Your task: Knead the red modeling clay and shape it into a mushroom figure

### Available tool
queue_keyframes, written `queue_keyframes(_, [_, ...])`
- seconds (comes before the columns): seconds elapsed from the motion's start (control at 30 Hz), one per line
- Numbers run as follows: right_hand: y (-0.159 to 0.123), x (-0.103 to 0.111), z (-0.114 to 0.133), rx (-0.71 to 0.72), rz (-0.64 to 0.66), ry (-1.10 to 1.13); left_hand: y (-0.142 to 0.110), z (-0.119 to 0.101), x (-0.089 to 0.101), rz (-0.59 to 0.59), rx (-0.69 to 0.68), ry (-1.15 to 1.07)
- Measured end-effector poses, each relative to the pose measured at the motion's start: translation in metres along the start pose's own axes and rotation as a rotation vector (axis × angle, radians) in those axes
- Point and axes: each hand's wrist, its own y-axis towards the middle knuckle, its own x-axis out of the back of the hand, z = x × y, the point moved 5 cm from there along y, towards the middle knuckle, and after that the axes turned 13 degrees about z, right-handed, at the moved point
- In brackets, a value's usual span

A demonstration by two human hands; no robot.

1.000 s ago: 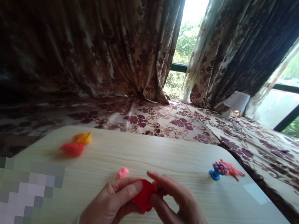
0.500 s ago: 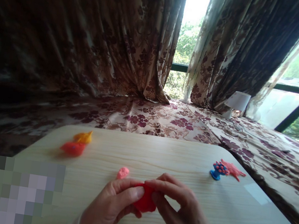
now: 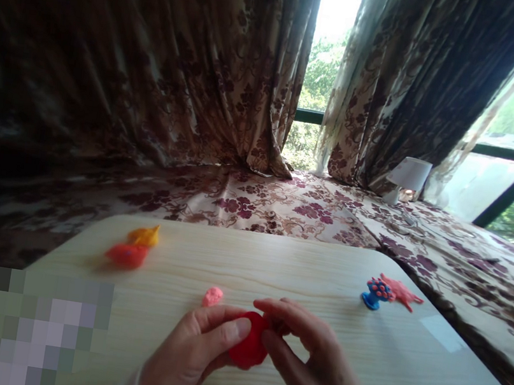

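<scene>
A red lump of modelling clay [image 3: 249, 346] is held between both my hands just above the pale wooden table [image 3: 274, 272]. My left hand [image 3: 186, 362] grips it from the left with thumb and fingers closed on it. My right hand [image 3: 314, 375] pinches its right upper edge with curled fingers. A small pink clay piece [image 3: 212, 296] lies on the table just beyond my left thumb.
An orange clay shape [image 3: 126, 255] and a yellow one [image 3: 144, 236] lie at the far left of the table. A blue clay figure with pink dots [image 3: 374, 292] and a pink flat figure [image 3: 401, 292] sit at the far right. A small white lamp [image 3: 407, 176] stands on the patterned ledge by the curtains.
My right fingers closed over the top of the red clay and then drew back a little to its right edge. The clay has stayed between my hands.
</scene>
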Motion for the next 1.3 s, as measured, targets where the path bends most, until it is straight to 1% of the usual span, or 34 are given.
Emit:
queue_keyframes(0.07, [0.002,0.001,0.003,0.018,0.014,-0.027,0.0,0.0,0.0,0.001,0.01,0.017])
queue_keyframes(0.2, [0.005,-0.002,0.007,0.047,0.115,0.003,0.001,0.0,0.0,0.007,0.004,-0.014])
queue_keyframes(0.27, [0.004,-0.002,0.007,0.047,0.112,0.016,0.002,0.001,0.001,-0.007,0.002,-0.035])
queue_keyframes(0.37, [0.003,0.001,0.0,-0.044,0.053,0.086,0.002,0.002,0.003,-0.04,0.002,-0.071])
queue_keyframes(0.47, [0.004,0.0,-0.004,-0.115,0.089,0.133,0.001,0.002,0.004,-0.072,-0.007,-0.095])
queue_keyframes(0.57, [0.005,-0.003,-0.004,-0.1,0.126,0.112,0.001,0.0,0.003,-0.056,-0.024,-0.024])
queue_keyframes(0.73, [0.003,-0.001,-0.004,-0.021,0.021,0.061,0.0,-0.002,0.005,-0.073,-0.009,0.176])
queue_keyframes(0.77, [0.003,-0.001,-0.003,-0.005,0.019,0.05,0.0,-0.002,0.005,-0.06,-0.007,0.192])
queue_keyframes(0.83, [0.003,-0.003,0.0,0.014,0.058,0.04,0.0,-0.002,0.004,-0.019,-0.012,0.198])
queue_keyframes(0.93, [0.003,-0.005,0.004,0.022,0.133,0.044,0.0,-0.001,0.003,0.032,-0.004,0.186])
queue_keyframes(0.97, [0.003,-0.004,0.005,0.023,0.134,0.04,0.0,0.0,0.003,0.04,0.0,0.169])
queue_keyframes(1.07, [0.002,0.0,0.002,-0.014,0.061,0.067,0.002,0.003,0.004,0.061,-0.013,0.045])
queue_keyframes(1.17, [0.001,0.0,-0.007,-0.091,0.035,0.172,0.004,0.004,0.005,0.034,-0.027,-0.07])
queue_keyframes(1.23, [0.002,-0.001,-0.009,-0.101,0.042,0.197,0.004,0.004,0.005,0.024,-0.03,-0.071])
queue_keyframes(1.3, [0.002,-0.001,-0.009,-0.08,0.031,0.174,0.003,0.003,0.004,0.034,-0.034,-0.021])
